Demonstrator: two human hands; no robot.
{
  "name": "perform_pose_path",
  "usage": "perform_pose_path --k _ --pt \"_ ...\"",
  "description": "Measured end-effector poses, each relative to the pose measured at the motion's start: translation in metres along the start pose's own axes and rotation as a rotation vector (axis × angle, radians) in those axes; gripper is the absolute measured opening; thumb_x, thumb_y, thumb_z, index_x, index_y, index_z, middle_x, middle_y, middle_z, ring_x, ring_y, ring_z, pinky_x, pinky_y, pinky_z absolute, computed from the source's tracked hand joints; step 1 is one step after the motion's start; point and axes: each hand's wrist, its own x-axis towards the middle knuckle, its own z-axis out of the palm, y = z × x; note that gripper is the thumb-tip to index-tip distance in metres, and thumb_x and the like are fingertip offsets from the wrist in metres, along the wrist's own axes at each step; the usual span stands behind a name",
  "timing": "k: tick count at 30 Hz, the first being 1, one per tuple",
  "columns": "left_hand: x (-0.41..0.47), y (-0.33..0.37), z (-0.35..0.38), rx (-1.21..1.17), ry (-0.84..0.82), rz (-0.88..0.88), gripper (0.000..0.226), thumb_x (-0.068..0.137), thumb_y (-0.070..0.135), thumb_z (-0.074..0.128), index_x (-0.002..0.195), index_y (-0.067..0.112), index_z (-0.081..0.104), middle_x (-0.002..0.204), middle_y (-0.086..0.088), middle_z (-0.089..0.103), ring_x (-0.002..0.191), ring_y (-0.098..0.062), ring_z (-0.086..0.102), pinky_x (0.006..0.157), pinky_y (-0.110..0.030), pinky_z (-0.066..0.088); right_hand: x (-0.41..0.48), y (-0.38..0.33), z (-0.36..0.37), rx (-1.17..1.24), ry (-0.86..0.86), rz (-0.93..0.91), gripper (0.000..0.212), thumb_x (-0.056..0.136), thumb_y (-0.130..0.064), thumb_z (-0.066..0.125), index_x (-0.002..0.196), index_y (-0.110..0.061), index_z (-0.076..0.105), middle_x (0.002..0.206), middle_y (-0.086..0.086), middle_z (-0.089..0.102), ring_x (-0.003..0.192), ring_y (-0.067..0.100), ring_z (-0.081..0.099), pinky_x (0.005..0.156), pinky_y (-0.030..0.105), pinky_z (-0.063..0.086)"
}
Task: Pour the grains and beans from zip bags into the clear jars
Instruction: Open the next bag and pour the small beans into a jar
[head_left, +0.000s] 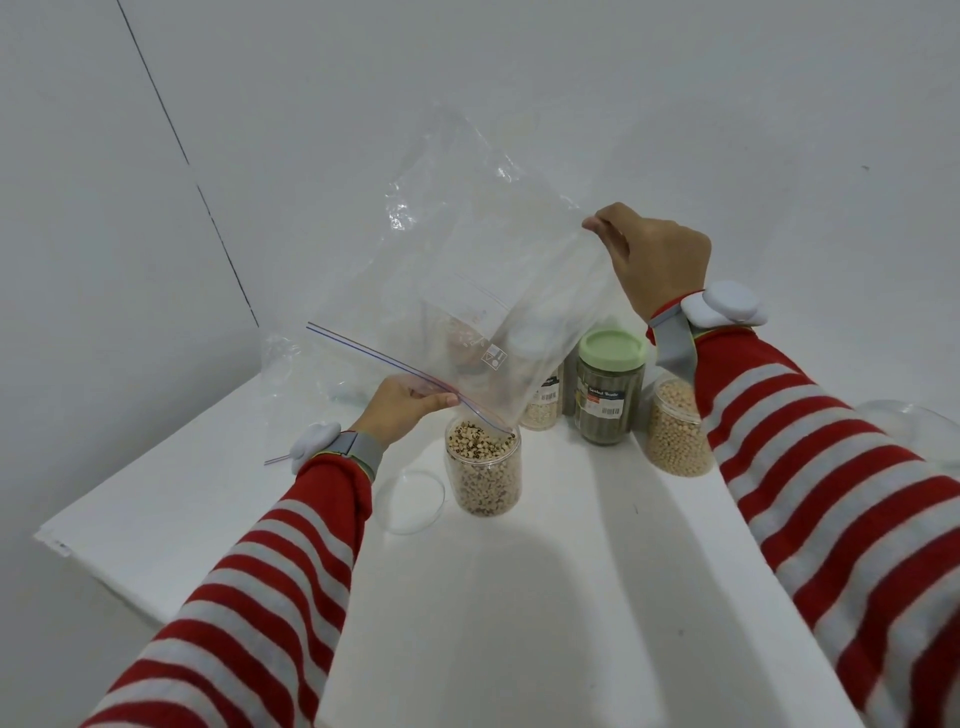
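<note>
My left hand (402, 410) pinches the mouth of the clear plastic zip bag (467, 280) just above the bean-filled clear round jar (484, 470). My right hand (657, 260) pinches its raised bottom edge, fingers (597, 224) clamped.

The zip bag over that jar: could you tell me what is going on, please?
A person is emptying a clear zip bag into an open jar of black-eyed beans. The left hand pinches the zip edge at the jar's mouth; the right hand holds the bag's bottom corner high. The bag looks empty and the jar is nearly full. The lid lies beside it.
</note>
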Motion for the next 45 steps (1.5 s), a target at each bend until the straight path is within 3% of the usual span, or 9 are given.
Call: perform_pose_path --k 8,13,18,22,27,30,32,37,45 --pt "-0.003 0.007 0.003 -0.076 0.006 0.015 0.019 0.077 0.003 0.078 0.095 -0.004 0.074 0.077 0.006 0.075 0.079 -0.001 0.07 0.073 -0.013 0.051 0.001 0.001 0.0 0.015 0.007 0.027 0.034 0.097 -0.05 0.053 0.081 -0.023 0.066 0.045 0.001 0.05 0.036 0.024 0.042 0.046 0.021 0.016" --pt "-0.004 0.01 0.002 -0.103 0.009 0.02 0.028 0.079 0.025 0.08 0.09 0.0 0.073 0.083 0.003 0.072 0.084 -0.01 0.068 0.086 -0.029 0.048 -0.002 -0.005 -0.005 0.14 -0.106 0.197 0.037 0.102 -0.049 0.043 0.093 -0.021 0.066 0.065 -0.001 0.065 0.053 0.023 0.056 0.047 0.025 0.031" --pt "-0.007 0.047 0.025 -0.583 -0.1 0.003 0.078 0.073 0.058 0.065 0.141 0.035 0.036 0.129 0.001 0.062 0.118 -0.015 0.061 0.1 -0.05 0.048 -0.021 -0.051 -0.02 0.826 -0.378 0.434 0.023 0.101 -0.028 0.047 0.113 -0.015 0.061 0.106 -0.016 0.061 0.089 -0.005 0.056 0.075 0.011 0.041" --pt "0.01 0.082 0.041 -0.87 -0.139 0.008 0.1 0.07 0.065 0.07 0.149 0.048 0.011 0.149 -0.016 0.038 0.122 -0.031 0.058 0.091 -0.056 0.053 -0.051 -0.107 -0.013 1.05 -0.725 0.292 0.015 0.089 -0.028 0.046 0.095 -0.019 0.056 0.096 -0.005 0.057 0.088 0.006 0.054 0.079 0.027 0.042" --pt "0.027 0.082 0.02 -0.342 0.327 0.262 0.058 0.092 0.004 0.042 0.138 0.039 0.036 0.136 -0.018 0.05 0.074 -0.022 0.057 0.063 -0.033 0.052 -0.078 -0.135 -0.006 1.114 -0.799 0.312 0.016 0.092 -0.02 0.056 0.106 -0.017 0.063 0.129 -0.003 0.062 0.12 0.01 0.055 0.103 0.031 0.042" --pt "0.032 0.048 -0.018 -0.096 0.728 0.222 0.059 0.08 -0.014 0.029 0.121 0.016 0.059 0.123 -0.009 0.055 0.091 -0.02 0.057 0.079 -0.021 0.049 -0.111 -0.123 -0.007 1.043 -0.604 0.464 0.023 0.092 -0.027 0.063 0.112 -0.017 0.061 0.125 -0.003 0.059 0.111 0.001 0.053 0.095 0.024 0.044" --pt "0.035 0.012 -0.035 0.084 0.874 0.193 0.048 0.079 -0.016 0.033 0.114 0.002 0.061 0.117 -0.014 0.055 0.104 -0.025 0.055 0.092 -0.017 0.043 -0.141 -0.117 -0.009 1.06 -0.791 0.6 0.061 0.084 -0.038 0.075 0.134 -0.021 0.045 0.132 -0.011 0.047 0.113 -0.011 0.043 0.094 0.011 0.037" --pt "0.017 -0.088 -0.02 0.669 0.486 -0.138 0.045 0.093 0.033 0.041 0.127 0.006 0.052 0.139 -0.013 0.041 0.121 -0.031 0.038 0.105 -0.037 0.025 -0.206 -0.119 0.01 1.123 -1.108 0.742 0.133 0.053 -0.042 0.094 0.153 -0.018 0.009 0.147 -0.009 0.032 0.135 0.006 0.032 0.118 0.037 0.027" --pt "0.02 -0.107 0.002 0.981 -0.015 -0.142 0.041 0.103 0.026 0.035 0.133 0.007 0.054 0.133 -0.019 0.055 0.121 -0.035 0.052 0.101 -0.036 0.037 -0.241 -0.14 0.034 1.214 -0.908 0.863 0.125 0.052 -0.031 0.095 0.149 -0.023 0.016 0.144 -0.008 0.041 0.135 0.003 0.04 0.114 0.035 0.037"
